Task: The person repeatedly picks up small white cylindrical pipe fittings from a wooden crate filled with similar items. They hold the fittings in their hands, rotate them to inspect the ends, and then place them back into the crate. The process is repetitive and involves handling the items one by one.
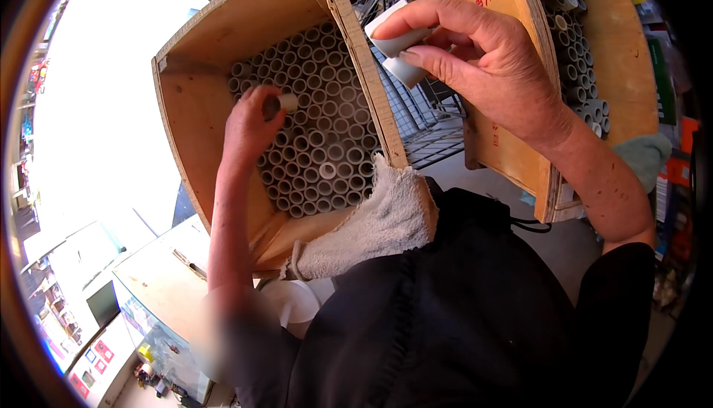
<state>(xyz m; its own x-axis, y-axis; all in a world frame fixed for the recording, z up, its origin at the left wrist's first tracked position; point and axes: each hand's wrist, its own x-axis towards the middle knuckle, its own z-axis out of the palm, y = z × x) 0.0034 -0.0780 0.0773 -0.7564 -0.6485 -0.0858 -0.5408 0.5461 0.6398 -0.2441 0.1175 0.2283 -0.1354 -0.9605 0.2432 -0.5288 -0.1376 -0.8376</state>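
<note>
My left hand (249, 121) reaches into a wooden box (186, 110), its fingers around a short pale tube (288, 102), slightly blurred. Below it stand rows of short grey plastic tubes (317, 139), packed upright with their open ends facing up. One whiter tube (327, 171) stands out among them. Raised to the right of the box, my right hand (479, 54) pinches a white tube section (398, 41) between thumb and fingers. A second white tube (405, 72) sits just under it in the same hand, partly hidden by the thumb.
A pale towel (367, 227) drapes over the box's near edge. Black wire baskets (429, 135) stand between this box and a second wooden box (618, 68), which also holds tubes. A white bucket (298, 299) and a glass case (167, 347) are at lower left.
</note>
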